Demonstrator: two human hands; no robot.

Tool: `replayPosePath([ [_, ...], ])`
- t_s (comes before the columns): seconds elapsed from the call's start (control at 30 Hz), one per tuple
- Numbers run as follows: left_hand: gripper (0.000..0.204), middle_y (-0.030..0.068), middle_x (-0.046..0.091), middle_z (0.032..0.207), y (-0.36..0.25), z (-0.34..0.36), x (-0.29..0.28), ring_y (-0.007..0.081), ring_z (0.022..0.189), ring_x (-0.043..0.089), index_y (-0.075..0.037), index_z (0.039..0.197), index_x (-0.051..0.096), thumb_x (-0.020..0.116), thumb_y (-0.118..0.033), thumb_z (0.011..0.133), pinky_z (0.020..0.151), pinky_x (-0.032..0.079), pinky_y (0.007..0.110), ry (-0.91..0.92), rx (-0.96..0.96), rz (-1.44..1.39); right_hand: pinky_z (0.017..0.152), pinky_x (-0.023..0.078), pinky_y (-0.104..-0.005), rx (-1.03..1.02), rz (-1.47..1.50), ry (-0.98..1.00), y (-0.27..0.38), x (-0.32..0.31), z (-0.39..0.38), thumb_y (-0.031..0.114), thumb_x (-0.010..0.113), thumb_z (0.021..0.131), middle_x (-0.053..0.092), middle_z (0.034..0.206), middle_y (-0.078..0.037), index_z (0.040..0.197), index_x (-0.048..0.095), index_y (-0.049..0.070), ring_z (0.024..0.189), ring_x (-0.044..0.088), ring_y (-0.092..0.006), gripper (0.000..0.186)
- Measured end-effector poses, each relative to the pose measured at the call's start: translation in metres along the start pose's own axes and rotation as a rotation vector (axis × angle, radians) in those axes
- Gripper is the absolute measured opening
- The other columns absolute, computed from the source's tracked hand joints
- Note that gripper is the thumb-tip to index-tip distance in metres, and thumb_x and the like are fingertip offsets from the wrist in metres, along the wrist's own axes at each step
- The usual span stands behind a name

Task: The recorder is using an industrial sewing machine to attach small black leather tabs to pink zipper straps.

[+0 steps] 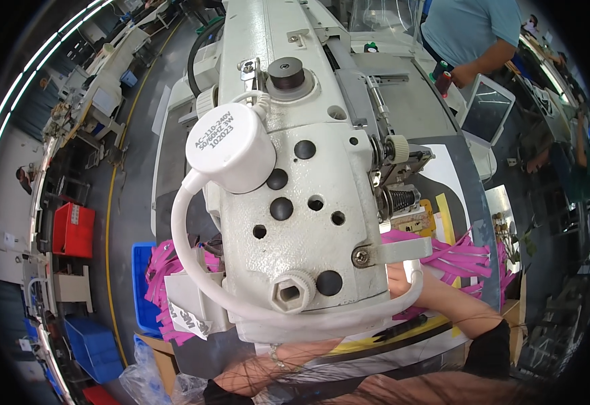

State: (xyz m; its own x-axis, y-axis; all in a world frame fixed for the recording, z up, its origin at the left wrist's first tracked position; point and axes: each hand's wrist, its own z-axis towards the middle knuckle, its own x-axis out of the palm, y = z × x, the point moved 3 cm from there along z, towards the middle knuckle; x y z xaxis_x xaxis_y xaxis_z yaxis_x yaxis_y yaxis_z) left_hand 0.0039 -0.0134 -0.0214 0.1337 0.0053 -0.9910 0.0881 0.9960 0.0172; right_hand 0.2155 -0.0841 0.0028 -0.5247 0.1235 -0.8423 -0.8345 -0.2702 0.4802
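Observation:
A large white sewing machine head (308, 250) fills the middle of the view and hides much of the work beneath it. My left hand (312, 351) reaches in from below, past a bracelet (278, 358) at the wrist. Its fingers are out of sight under the machine. My right hand (422, 291) bends in from the right, beside the front end of the machine and partly behind a white lamp cable (241, 307). Its fingers are hidden too. Bright pink strips (460, 256) lie next to the right hand. A slim black object (399, 331) rests on the yellow-edged work surface between the hands.
More pink strips (163, 277) hang by a blue bin (145, 317) at left. A white lamp housing (231, 148) sits on the machine. Clear plastic bags (143, 374) lie lower left. A person in a blue shirt (470, 27) stands beyond a tilted screen (487, 111).

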Motion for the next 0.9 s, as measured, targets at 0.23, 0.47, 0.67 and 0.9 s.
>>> replayPosePath([
  [0.23,0.041,0.0163,0.058,0.123,0.0,-0.005,0.006,0.0233,0.117,0.056,0.003,0.118,0.059,0.062,-0.027,0.09,0.097,0.044,0.034,0.015,-0.055,-0.107,0.084,0.049,-0.0401,0.219,0.001,0.133,0.002,-0.014,0.038,0.02,0.065,0.08,0.066,0.102,-0.01,0.089,0.066,0.003,0.099,0.063,-0.0278,0.018],
  [0.47,0.04,0.0151,0.06,0.119,0.005,0.005,-0.01,0.0257,0.112,0.059,0.002,0.116,0.06,0.064,-0.026,0.088,0.095,0.046,0.036,-0.02,-0.077,-0.164,0.077,0.051,-0.0411,0.284,0.438,0.315,-0.016,0.024,0.075,0.021,0.064,0.08,0.063,0.089,-0.016,0.087,0.063,0.001,0.088,0.064,-0.0333,0.021],
  [0.67,0.039,0.0153,0.061,0.117,0.002,-0.001,0.0,0.0246,0.109,0.06,0.003,0.116,0.06,0.065,-0.024,0.088,0.088,0.05,0.032,-0.015,-0.061,-0.111,0.079,0.052,-0.0419,0.115,0.265,0.187,-0.013,0.035,0.077,0.016,0.062,0.08,0.064,0.092,-0.017,0.098,0.06,0.003,0.09,0.063,-0.0344,0.023],
  [0.9,0.042,0.0133,0.06,0.122,0.006,0.016,-0.029,0.0203,0.113,0.058,0.004,0.119,0.059,0.061,-0.027,0.091,0.093,0.047,0.032,0.019,0.068,0.091,0.089,0.046,-0.0373,0.011,0.168,-0.063,0.009,-0.012,0.035,0.018,0.063,0.076,0.066,0.101,-0.008,0.097,0.064,0.007,0.094,0.063,-0.0246,0.023],
])
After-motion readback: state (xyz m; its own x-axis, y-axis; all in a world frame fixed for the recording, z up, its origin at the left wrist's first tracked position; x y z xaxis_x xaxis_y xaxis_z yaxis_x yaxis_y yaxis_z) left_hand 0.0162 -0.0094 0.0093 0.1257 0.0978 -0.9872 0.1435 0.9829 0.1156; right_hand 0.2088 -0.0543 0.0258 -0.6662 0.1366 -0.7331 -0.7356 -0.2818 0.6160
